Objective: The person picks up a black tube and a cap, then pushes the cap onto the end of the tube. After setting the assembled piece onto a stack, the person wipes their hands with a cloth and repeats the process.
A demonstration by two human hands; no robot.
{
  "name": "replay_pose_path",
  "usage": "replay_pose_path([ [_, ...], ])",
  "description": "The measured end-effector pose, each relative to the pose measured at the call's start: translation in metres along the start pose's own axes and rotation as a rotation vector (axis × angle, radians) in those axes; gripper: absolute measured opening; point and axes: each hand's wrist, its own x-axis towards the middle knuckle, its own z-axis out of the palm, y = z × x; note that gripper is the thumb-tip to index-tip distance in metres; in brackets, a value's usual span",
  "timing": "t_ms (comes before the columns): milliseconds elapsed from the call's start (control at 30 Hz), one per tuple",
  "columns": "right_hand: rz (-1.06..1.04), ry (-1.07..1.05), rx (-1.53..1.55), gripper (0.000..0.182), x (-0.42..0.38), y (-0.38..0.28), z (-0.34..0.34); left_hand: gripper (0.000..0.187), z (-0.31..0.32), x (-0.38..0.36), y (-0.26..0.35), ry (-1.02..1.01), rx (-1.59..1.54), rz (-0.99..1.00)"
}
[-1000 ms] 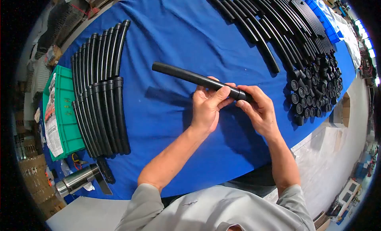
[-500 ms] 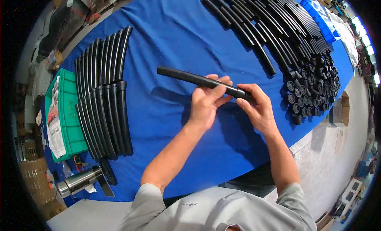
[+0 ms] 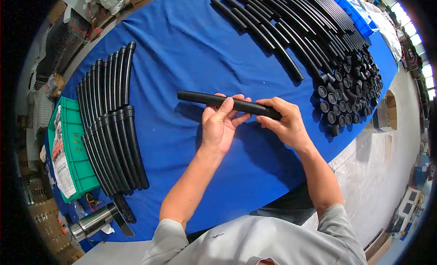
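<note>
At the centre of the frame, a black tube [image 3: 198, 97] is held over the blue-covered bench [image 3: 173, 51], its middle gripped by the left hand [image 3: 217, 126] and its right end pinched by the right hand [image 3: 289, 124].

1 camera gives the view — worn on the person's head, looking forward and steeply down over their own chest, so the grey shirt [image 3: 255, 237] fills the bottom centre of the frame. The left hand [image 3: 220, 124] and right hand [image 3: 286, 122] show at mid-frame, fairly near the lens. Blue cloth [image 3: 186, 142] spreads from there to the top edge, farther off. The view is very wide: dark, rounded borders close the 4 corners, yet it takes in a green crate [image 3: 78, 152] at left, pale floor [image 3: 364, 160] at lower right and — well beyond — bright panes [image 3: 400, 13] at upper right.
</note>
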Motion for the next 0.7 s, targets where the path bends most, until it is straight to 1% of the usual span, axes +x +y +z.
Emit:
replay_pose_path([
  [200, -0.066, 0.027, -0.025, 0.034, -0.001, 0.002, 0.003, 0.010, 0.000, 0.000, 0.001, 0.015, -0.007, -0.017],
  [300, -0.029, 0.030, -0.023, 0.033, -0.001, -0.002, 0.003, 0.010, 0.003, -0.002, 0.000, 0.017, -0.011, 0.011],
  [400, -0.283, 0.025, -0.293, 0.050, 0.004, 0.001, 0.001, 0.011, 0.003, -0.001, -0.004, 0.006, -0.022, 0.012],
  [500, -0.068, 0.072, 0.152, 0.075, -0.001, -0.010, 0.007, 0.014, -0.002, 0.000, -0.002, -0.038, -0.051, 0.011],
  [533, -0.013, 0.024, 0.153, 0.091, -0.001, -0.003, 0.000, 0.015, -0.003, 0.002, 0.000, -0.063, -0.065, 0.015],
  [633, 0.196, -0.139, 0.391, 0.085, 0.001, 0.006, -0.008, 0.017, -0.007, 0.004, -0.001, -0.048, -0.104, -0.008],
  [667, 0.080, -0.079, 0.313, 0.064, 0.001, 0.006, -0.001, 0.018, -0.006, 0.004, -0.002, -0.054, -0.097, -0.001],
  [700, 0.123, -0.055, 0.275, 0.057, 0.001, 0.002, 0.002, 0.019, -0.004, 0.004, -0.003, -0.057, -0.087, 0.005],
])
